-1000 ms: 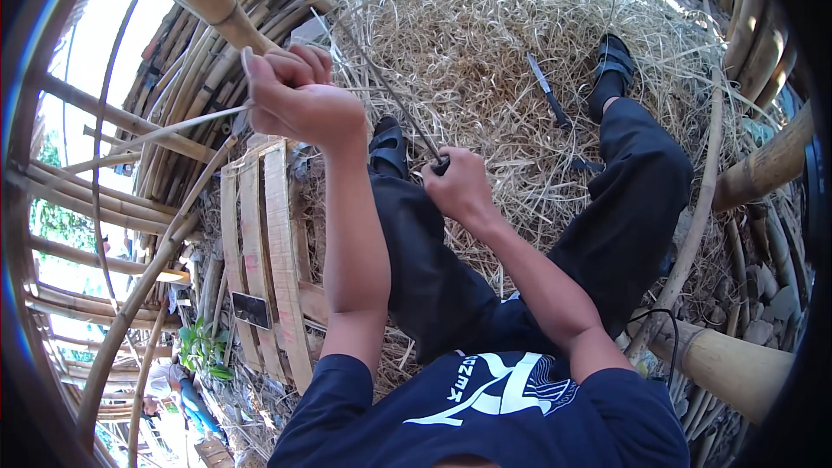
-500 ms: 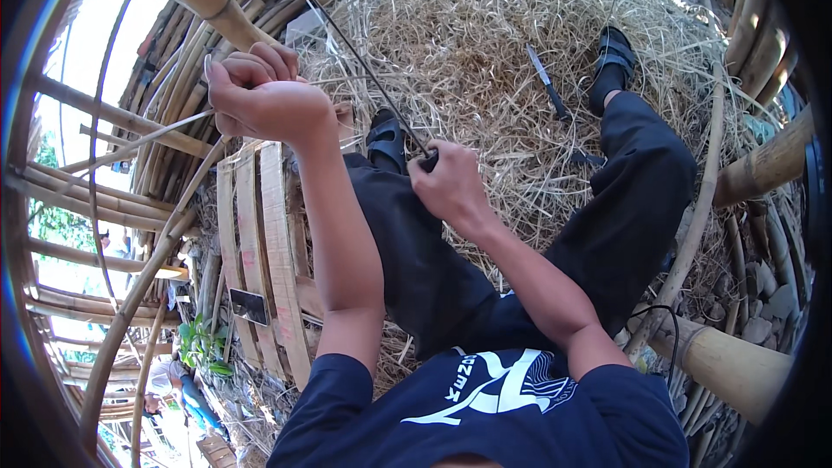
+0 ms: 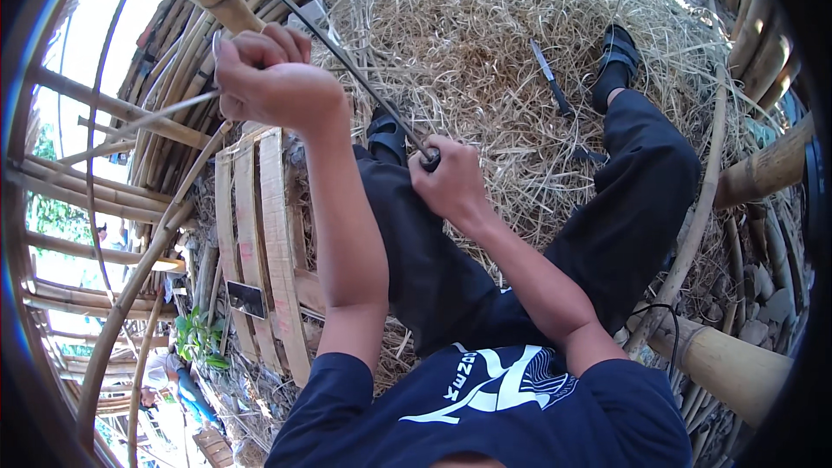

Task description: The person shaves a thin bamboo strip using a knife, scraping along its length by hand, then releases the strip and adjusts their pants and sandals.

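Observation:
My left hand [image 3: 282, 78] is raised at the upper left, its fingers closed on a thin bamboo strip [image 3: 160, 114] that runs out to the left. In my right hand [image 3: 451, 178], above my left thigh, is the dark handle of a long-bladed knife [image 3: 347, 61]. The blade slants up and left, passing just right of my left hand, with its tip near the bamboo poles. From this view I cannot tell whether the blade touches the strip. A smaller knife [image 3: 551, 78] with a dark handle lies on the shavings between my feet.
Pale bamboo shavings [image 3: 494, 0] cover the ground ahead. To my left lie wooden slats [image 3: 277, 251] with a phone [image 3: 247, 300] on them. A bamboo railing [image 3: 104, 191] stands left, thick bamboo poles [image 3: 728, 364] right. A person [image 3: 165, 377] is beyond the railing.
The long knife's blade has turned and swung left, showing more of its flat side. My left hand has shifted slightly up and right with the strip. My right hand has barely moved.

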Demonstrator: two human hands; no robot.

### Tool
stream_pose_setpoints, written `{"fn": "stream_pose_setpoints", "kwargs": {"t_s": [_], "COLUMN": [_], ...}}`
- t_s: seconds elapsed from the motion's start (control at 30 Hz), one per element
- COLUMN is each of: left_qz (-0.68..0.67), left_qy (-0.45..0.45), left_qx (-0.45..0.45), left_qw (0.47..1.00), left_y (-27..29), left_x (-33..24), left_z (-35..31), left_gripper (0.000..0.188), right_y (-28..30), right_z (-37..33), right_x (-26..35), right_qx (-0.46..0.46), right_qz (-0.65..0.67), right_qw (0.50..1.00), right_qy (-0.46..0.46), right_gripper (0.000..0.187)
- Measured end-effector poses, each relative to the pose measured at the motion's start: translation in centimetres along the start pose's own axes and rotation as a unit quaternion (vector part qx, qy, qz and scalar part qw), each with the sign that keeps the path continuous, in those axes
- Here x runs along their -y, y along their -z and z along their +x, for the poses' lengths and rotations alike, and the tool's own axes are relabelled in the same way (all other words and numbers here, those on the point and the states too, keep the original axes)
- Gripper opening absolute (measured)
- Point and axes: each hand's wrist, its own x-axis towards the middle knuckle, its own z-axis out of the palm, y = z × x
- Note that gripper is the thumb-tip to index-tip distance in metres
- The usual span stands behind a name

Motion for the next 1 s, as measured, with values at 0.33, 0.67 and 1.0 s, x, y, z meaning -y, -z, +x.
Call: {"fn": "stream_pose_setpoints", "kwargs": {"t_s": [0.33, 0.67, 1.0], "left_qz": [0.011, 0.023, 0.065], "left_qy": [-0.003, 0.026, 0.006], "left_qx": [0.026, -0.005, 0.008], "left_qw": [1.000, 0.999, 0.998], "left_y": [0.6, 0.2, -0.1], "left_x": [0.8, 0.7, 0.4], "left_z": [0.2, 0.3, -0.8], "left_gripper": [0.042, 0.042, 0.041], "right_y": [-0.3, -1.1, -1.1], "right_z": [0.3, 0.5, 1.1], "right_x": [-0.5, -2.4, -4.1], "right_qx": [-0.030, -0.042, -0.003], "right_qz": [-0.006, -0.023, -0.066], "right_qw": [0.999, 0.999, 0.996], "right_qy": [-0.012, -0.002, -0.053], "right_gripper": [0.024, 0.026, 0.026]}}
